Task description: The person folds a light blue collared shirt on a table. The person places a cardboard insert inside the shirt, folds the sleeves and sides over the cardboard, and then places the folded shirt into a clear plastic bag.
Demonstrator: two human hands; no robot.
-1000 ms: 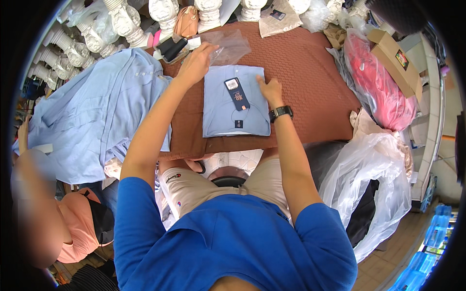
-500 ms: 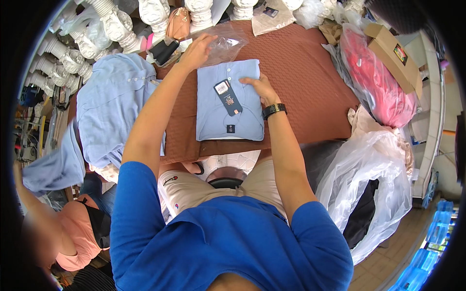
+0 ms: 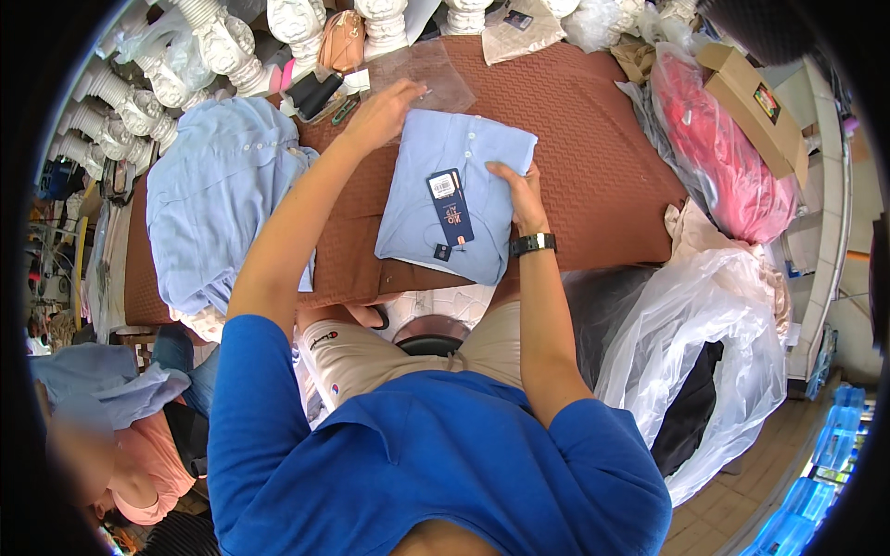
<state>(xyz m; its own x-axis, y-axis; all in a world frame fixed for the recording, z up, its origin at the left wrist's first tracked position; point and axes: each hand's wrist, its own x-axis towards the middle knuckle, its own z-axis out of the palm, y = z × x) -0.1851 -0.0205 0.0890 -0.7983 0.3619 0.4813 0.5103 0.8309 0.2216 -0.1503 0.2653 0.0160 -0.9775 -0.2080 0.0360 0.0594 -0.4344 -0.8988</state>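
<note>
A folded light blue shirt lies tilted on the brown cloth-covered table, buttons toward its far edge. On its front rests a dark blue hang tag with a white sticker. My right hand grips the shirt's right edge, thumb on top and fingers underneath. Just beyond the shirt's far left corner, my left hand is closed, its fingertips pinching the near edge of a clear plastic bag. That bag lies flat on the table, and part of it is hidden by the hand.
Unfolded light blue shirts are heaped at the left. A brown pouch and black items stand by the white balusters. Bagged pink clothing and a cardboard box sit right. A co-worker handles blue cloth lower left.
The shirt has turned clockwise and shifted right, with my right hand on its edge. My left hand has moved slightly right and nearer, and the bag lies flatter. The co-worker's cloth has dropped lower.
</note>
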